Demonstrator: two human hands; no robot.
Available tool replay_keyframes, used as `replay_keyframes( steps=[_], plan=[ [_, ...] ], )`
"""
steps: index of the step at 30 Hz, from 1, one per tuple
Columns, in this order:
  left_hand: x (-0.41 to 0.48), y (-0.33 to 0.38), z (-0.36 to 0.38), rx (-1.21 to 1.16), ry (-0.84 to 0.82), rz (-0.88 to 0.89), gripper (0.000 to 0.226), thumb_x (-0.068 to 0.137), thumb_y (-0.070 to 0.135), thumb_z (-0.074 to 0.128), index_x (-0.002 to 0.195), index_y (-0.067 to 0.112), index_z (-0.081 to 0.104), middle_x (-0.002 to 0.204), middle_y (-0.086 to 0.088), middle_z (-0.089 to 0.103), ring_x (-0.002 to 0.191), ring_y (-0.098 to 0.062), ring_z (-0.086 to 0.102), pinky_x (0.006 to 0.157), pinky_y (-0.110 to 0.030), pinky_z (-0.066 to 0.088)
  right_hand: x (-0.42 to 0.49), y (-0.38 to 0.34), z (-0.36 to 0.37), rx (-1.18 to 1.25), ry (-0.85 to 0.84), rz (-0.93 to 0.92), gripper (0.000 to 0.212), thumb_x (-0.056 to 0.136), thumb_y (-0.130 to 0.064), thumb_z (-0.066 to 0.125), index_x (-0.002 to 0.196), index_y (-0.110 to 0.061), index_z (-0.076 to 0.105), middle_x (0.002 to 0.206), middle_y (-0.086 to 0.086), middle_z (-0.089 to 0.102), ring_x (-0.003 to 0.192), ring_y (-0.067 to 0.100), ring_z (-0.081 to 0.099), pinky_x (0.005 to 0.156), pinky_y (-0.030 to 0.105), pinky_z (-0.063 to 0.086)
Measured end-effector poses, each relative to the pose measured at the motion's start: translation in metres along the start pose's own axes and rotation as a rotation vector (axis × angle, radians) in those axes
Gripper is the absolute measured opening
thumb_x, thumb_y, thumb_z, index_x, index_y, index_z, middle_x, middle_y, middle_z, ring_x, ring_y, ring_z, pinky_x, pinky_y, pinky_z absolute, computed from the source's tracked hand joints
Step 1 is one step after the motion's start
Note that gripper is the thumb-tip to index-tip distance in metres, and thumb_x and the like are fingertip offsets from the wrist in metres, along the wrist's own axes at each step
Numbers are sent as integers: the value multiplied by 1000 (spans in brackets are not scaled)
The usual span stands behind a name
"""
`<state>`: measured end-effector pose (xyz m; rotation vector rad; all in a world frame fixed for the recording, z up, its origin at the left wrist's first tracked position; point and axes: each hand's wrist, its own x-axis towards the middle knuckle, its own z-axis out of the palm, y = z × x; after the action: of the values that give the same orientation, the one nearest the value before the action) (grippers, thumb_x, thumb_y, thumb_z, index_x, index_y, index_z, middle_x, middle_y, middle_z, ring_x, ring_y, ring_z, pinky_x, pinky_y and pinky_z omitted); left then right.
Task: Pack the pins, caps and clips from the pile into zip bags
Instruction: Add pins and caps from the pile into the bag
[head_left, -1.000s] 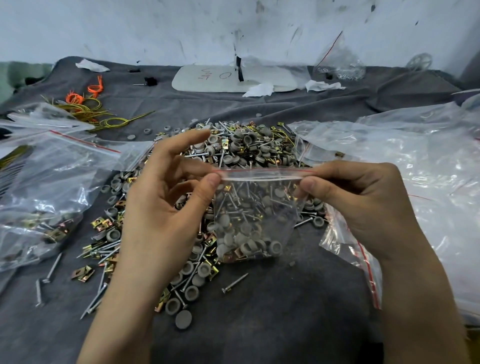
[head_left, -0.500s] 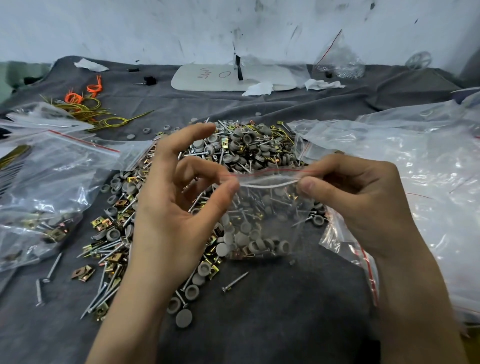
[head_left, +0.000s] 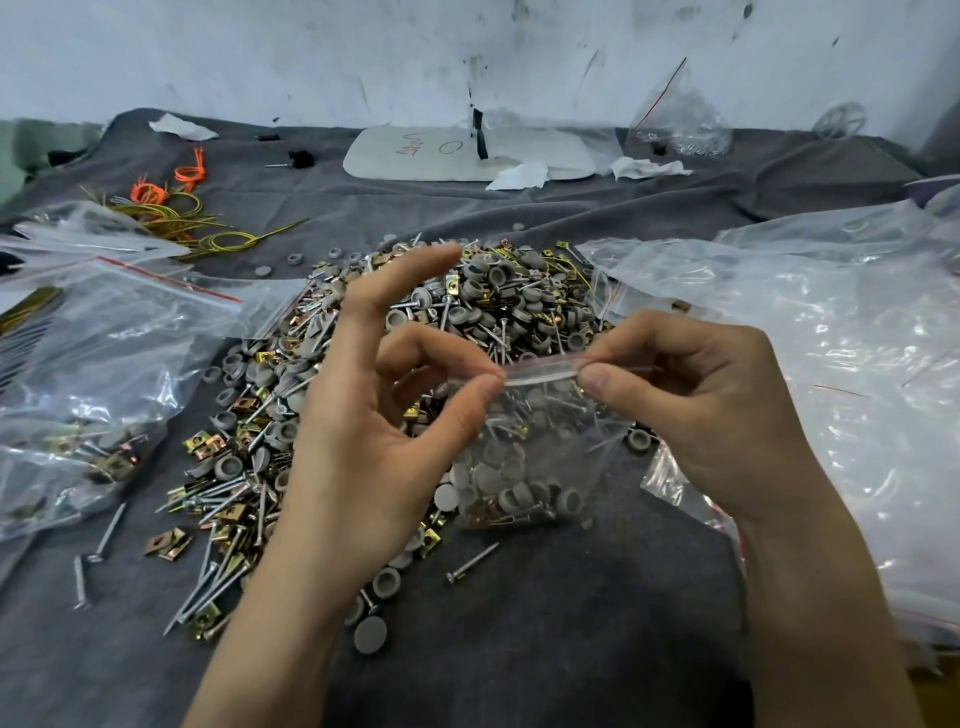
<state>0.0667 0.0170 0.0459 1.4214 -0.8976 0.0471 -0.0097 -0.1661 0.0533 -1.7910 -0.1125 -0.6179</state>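
A small clear zip bag (head_left: 535, 447) with a red-lined strip hangs over the grey cloth, holding grey caps, metal pins and gold clips. My left hand (head_left: 374, 410) pinches its top strip between thumb and middle finger, index finger raised. My right hand (head_left: 691, 405) pinches the same strip a short way to the right. The two pinches sit close together near the strip's middle. Behind and left of the bag lies the pile (head_left: 467, 312) of pins, grey caps and gold clips.
Filled zip bags (head_left: 88, 374) lie at the left. A heap of empty clear bags (head_left: 810, 332) covers the right side. Loose pins (head_left: 470, 562) and caps (head_left: 370, 634) are scattered near me. Orange and yellow ties (head_left: 171, 208) and a white board (head_left: 467, 153) lie at the back.
My left thumb and finger have slid rightward along the bag's top strip toward my right hand. The gap between the two pinches has shrunk. The bag hangs slightly more to the right.
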Motion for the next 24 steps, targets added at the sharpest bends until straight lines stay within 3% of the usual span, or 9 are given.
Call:
replay_keyframes(
  steps=[9,15,21,24],
  plan=[
    [-1,1,6,-45,10,8,67,83,14,68,136,40,38,87,-3,68,86,-15,67,78,-27,53,-1,-5,6,-56,-27,-47,9,74,-14,75,77,-19,69,63,-20,65,54,-4,58,51,4,39],
    [-2,4,8,-17,2,-35,65,83,13,72,132,44,43,89,-4,69,85,-19,69,75,-28,55,-2,-8,9,-34,-52,10,10,73,-15,78,80,-15,71,72,-11,70,64,3,66,56,14,50],
    [-2,5,13,-2,5,-9,66,81,2,69,130,37,41,85,-1,67,79,-15,67,71,-24,52,-1,-12,13,-72,-66,-48,8,74,-12,75,79,-16,71,72,-15,68,65,1,64,56,10,46],
    [-2,5,13,-2,2,-8,65,81,9,72,130,40,41,84,1,66,78,-14,66,68,-23,53,-1,-13,14,-60,-74,-48,8,74,-11,75,81,-15,71,72,-14,68,66,2,65,58,10,47]
  ],
)
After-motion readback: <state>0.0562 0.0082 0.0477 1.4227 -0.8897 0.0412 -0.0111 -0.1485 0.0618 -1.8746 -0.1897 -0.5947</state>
